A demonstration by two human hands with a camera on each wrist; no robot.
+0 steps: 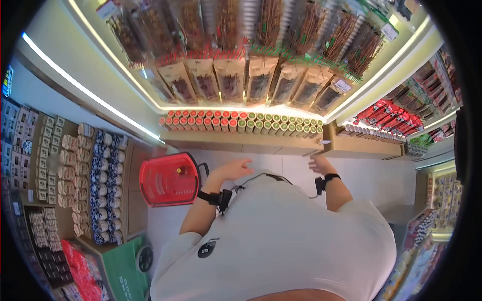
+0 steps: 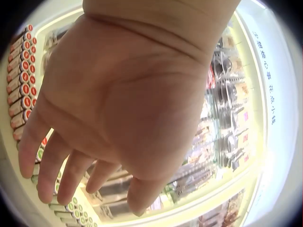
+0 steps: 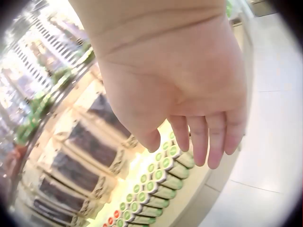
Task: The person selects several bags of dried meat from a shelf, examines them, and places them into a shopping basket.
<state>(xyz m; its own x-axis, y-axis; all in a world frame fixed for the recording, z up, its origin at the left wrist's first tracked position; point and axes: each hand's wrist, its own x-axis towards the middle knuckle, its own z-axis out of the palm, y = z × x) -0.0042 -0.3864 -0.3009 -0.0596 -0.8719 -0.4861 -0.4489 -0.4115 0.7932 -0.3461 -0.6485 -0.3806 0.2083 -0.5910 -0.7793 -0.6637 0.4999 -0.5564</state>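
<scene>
My left hand (image 1: 235, 169) is held out in front of the body with nothing in it. Its fingers and thumb hang loosely apart in the left wrist view. The right hand (image 1: 321, 164) also holds nothing, and its fingers (image 3: 216, 137) extend side by side in the right wrist view. Ahead of both hands, rows of small canisters with red lids (image 1: 211, 122) and green lids (image 1: 281, 125) line the low shelf. Above them stand brown paper packets (image 1: 261, 78) with dark windows. Nearest the left forearm, a red shopping basket (image 1: 170, 180) sits on the floor.
Stacks of wrapped jars (image 1: 103, 185) fill the shelf on the left. A green display box (image 1: 125, 266) stands at the lower left. Red packets (image 1: 389, 118) and other goods are shelved on the right. Pale floor tiles (image 1: 381, 175) show on either side of the body.
</scene>
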